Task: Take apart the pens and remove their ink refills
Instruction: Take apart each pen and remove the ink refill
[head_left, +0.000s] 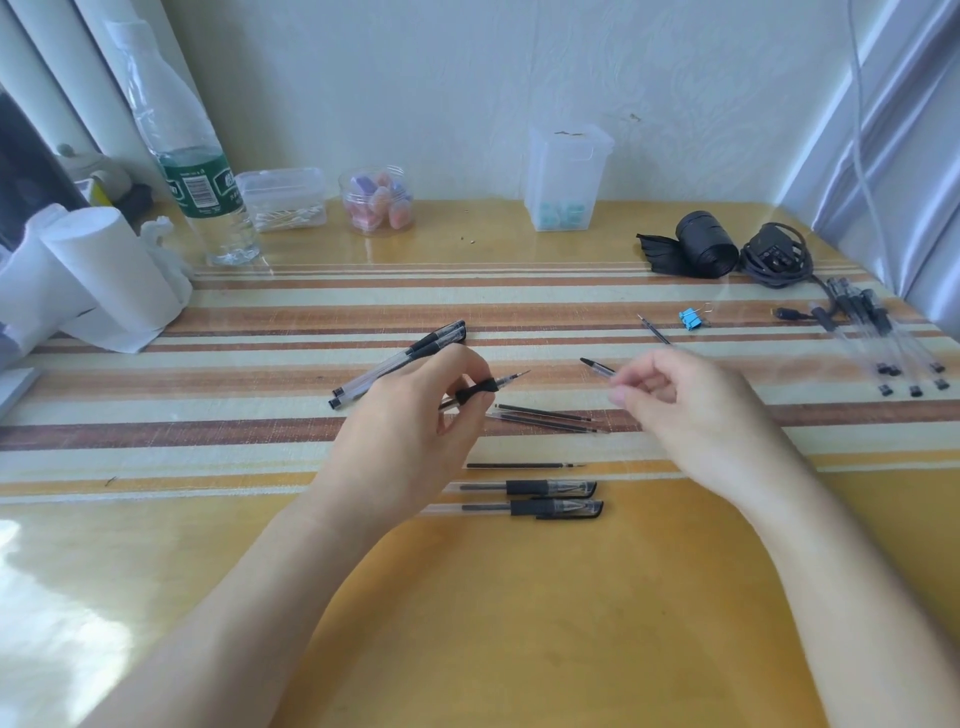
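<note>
My left hand grips an uncapped pen by its black rubber grip, tip bare and pointing right. My right hand pinches the clear pen cap with its black end, held apart from the tip. Two capped pens lie behind my left hand. Two loose refills lie between my hands and a third refill lies nearer me. Two more capped pens lie at the front. Another refill rests beyond my right hand. A pile of emptied clear barrels sits far right.
A blue binder clip, a black tape roll and a coiled black cable lie at the back right. A water bottle, white paper rolls and clear plastic containers line the back and left.
</note>
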